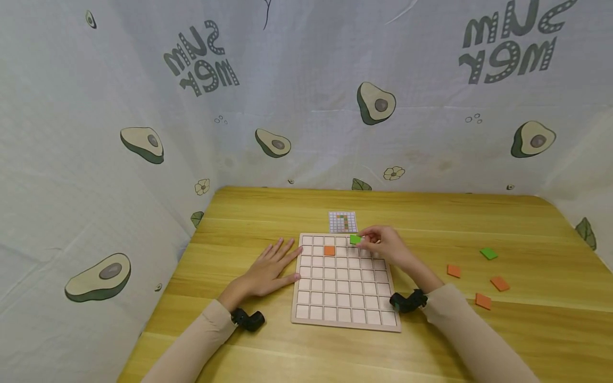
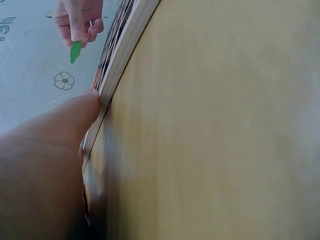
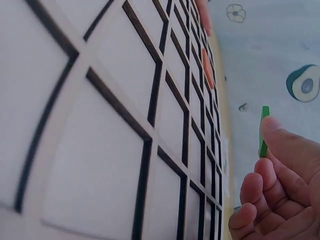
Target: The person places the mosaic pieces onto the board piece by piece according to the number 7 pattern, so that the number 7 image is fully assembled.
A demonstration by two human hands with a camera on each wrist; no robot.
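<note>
A square wooden grid board [image 1: 342,323] lies on the table, with one orange tile [image 1: 329,250] in a cell of its second row. My right hand [image 1: 385,244] pinches a green tile [image 1: 355,239] between thumb and fingers over the board's far rows. In the right wrist view that green tile [image 3: 264,131] is held edge-on, raised above the grid. My left hand [image 1: 270,270] lies flat with fingers spread, thumb and index fingertips at the board's left edge. The left wrist view shows the left thumb [image 2: 75,117] against the board's side [image 2: 122,55].
A small printed pattern card [image 1: 342,222] lies just beyond the board's far edge. On the right of the table are a loose green tile [image 1: 489,254] and three orange tiles, one of them the nearest orange tile [image 1: 483,301]. An avocado-print curtain [image 1: 306,96] hangs behind.
</note>
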